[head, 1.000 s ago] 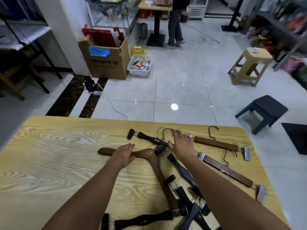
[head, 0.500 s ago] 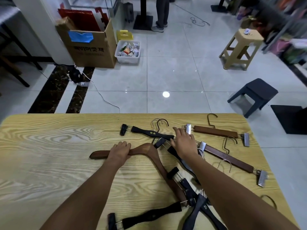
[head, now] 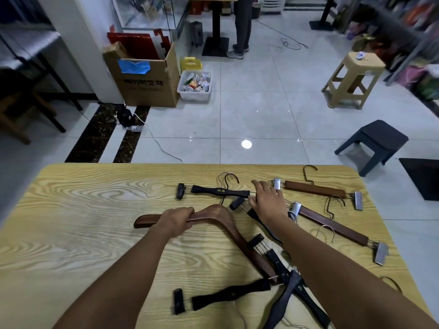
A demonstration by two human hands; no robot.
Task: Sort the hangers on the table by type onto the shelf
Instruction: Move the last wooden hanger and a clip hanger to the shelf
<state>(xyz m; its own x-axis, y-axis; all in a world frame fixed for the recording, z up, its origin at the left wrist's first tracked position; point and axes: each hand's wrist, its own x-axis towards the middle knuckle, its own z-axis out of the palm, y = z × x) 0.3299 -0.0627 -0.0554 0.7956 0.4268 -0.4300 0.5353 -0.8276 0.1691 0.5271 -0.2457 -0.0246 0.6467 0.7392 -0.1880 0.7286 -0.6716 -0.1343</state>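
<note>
Curling round the brown hanger (head: 215,213), left hand (head: 175,220) now grips.

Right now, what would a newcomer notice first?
The left hand grips a big brown coat hanger in the middle of the wood-grain table, while the right hand lies flat among scattered black clip hangers beside it. Two brown clip hangers with metal clips lie toward the table's right edge.

Left hand (head: 177,220) grips the brown coat hanger (head: 213,213), hiding part of its arm. Right hand (head: 268,200) and forearm cover most of 1 black clip hanger (head: 236,203). Frame bottom cuts off the table (head: 71,233) near edge and 1 dark hanger (head: 283,305) there. Shelving (head: 415,32) at far right blurred.
</note>
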